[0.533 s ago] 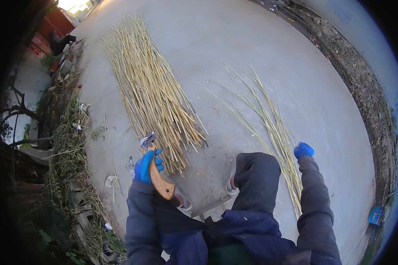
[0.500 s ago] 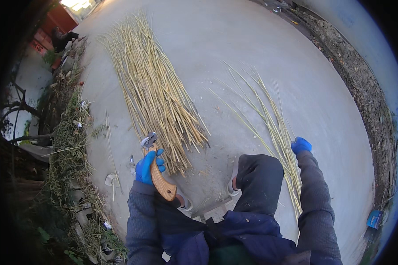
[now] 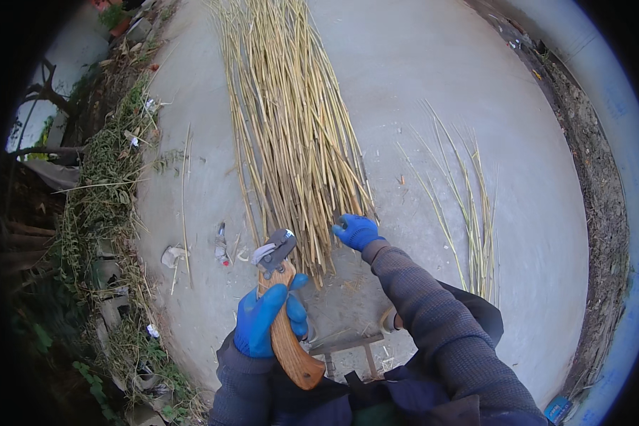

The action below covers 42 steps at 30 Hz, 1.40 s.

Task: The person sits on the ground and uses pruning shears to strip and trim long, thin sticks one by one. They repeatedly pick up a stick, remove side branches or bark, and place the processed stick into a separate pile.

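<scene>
My left hand (image 3: pixel 268 321), in a blue glove, is closed round a hand cutter (image 3: pixel 291 348) with a curved wooden handle and a riveted grey metal head. The cutter's head points away from me, close to the near ends of a large pile of long, thin, yellowish canes (image 3: pixel 291 135). My right hand (image 3: pixel 358 232), also in a blue glove, is at the pile's near right edge. Its fingers are curled in a pinch at the end of a cane, partly hidden by the glove. A smaller bunch of thin canes (image 3: pixel 478 227) lies to the right.
Dry plants and rubble (image 3: pixel 110 206) line the left side. Scraps and a small tube-like item (image 3: pixel 221 245) lie on the concrete ground (image 3: pixel 419 42). A low frame (image 3: pixel 348 345) stands between my feet. A strip of soil (image 3: pixel 603 177) and a pale wall bound the right.
My right hand has moved left from the smaller bunch to the large pile. My left hand keeps the cutter, now more upright. The view has shifted, with both piles appearing farther right.
</scene>
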Each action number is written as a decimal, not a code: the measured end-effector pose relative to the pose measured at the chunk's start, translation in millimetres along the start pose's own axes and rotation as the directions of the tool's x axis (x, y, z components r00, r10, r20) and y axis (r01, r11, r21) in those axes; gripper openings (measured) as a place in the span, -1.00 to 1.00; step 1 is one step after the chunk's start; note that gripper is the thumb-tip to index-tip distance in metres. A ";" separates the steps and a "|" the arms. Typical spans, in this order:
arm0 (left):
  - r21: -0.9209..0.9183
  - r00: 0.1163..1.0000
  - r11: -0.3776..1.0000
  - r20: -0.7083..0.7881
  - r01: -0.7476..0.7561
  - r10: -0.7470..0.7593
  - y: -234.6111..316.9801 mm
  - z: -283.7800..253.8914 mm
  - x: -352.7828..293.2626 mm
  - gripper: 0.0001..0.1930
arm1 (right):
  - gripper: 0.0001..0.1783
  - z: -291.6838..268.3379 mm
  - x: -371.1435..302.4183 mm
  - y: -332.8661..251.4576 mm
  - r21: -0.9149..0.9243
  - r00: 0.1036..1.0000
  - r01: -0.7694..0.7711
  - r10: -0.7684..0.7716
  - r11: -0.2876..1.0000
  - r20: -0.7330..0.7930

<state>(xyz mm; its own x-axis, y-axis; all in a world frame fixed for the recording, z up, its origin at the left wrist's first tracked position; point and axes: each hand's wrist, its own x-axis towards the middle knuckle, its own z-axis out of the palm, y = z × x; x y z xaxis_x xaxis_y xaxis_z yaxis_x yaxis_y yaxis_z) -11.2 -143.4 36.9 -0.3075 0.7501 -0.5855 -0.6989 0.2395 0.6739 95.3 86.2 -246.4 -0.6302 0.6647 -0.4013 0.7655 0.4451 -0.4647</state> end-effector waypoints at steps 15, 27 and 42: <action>-0.033 0.985 0.986 0.064 0.161 -0.158 7.1 -16.9 0.8 -0.48 | -0.55 66.6 40.3 -29.5 0.074 0.982 -0.166 0.158 0.983 0.099; 0.077 0.998 0.995 0.014 -0.069 0.069 -3.5 -19.4 -15.1 -0.52 | -0.61 -135.3 -99.0 -37.8 0.852 0.995 0.103 -0.060 0.513 -0.084; 0.226 0.983 0.959 -0.019 -0.174 0.183 -36.6 -46.1 -4.5 -0.57 | -0.54 -155.1 -372.6 -72.0 0.902 0.977 0.203 -0.133 0.382 -0.163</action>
<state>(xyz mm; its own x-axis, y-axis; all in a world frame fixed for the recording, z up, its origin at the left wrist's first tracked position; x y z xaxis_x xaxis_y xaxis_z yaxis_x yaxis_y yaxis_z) -14.0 -184.0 -5.9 -0.4423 0.7696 -0.4605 -0.4707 0.2379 0.8496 295.2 -100.5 59.1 -0.6969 0.6884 -0.2013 0.0471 -0.2361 -0.9706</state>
